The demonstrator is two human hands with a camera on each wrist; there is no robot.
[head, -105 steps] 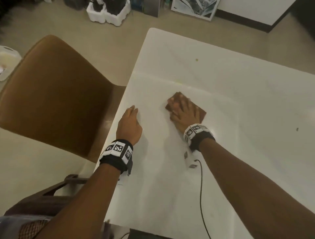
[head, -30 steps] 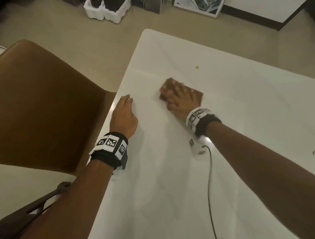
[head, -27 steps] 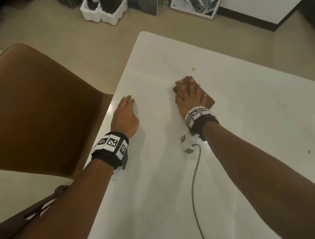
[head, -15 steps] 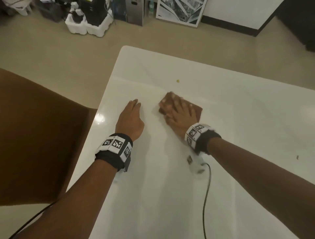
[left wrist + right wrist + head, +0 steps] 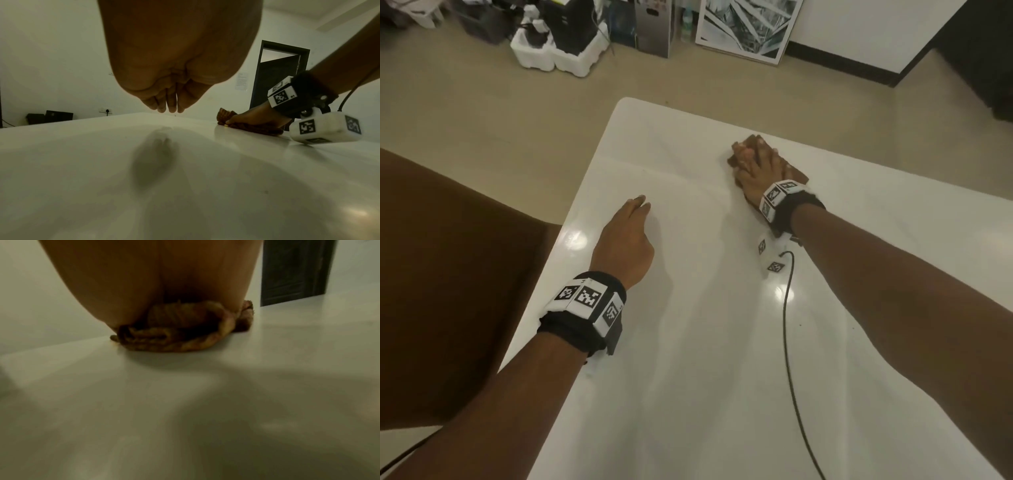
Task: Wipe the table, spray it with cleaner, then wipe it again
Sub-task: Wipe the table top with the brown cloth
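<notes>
A crumpled brown cloth (image 5: 752, 142) lies on the white table (image 5: 688, 359) near its far edge. My right hand (image 5: 755, 168) lies flat on it with the fingers spread and presses it down; the cloth (image 5: 180, 332) bunches under the palm (image 5: 154, 280) in the right wrist view. In the left wrist view the cloth (image 5: 259, 129) shows under the right hand (image 5: 257, 116), with a small yellow crumb (image 5: 226, 125) at its near edge. My left hand (image 5: 635, 219) rests on the table near the left edge, fingers (image 5: 168, 105) straight and together, holding nothing. No spray bottle is in view.
A brown chair (image 5: 448, 274) stands against the table's left edge. A black cable (image 5: 789, 342) runs along the tabletop from my right wrist. On the floor beyond the table are white foam packing (image 5: 558, 54) and a framed picture (image 5: 746, 27). A dark door (image 5: 275, 73) stands behind.
My right hand has slid the cloth away from me and to the right, toward the table's far edge. My left hand has stayed in place on the table.
</notes>
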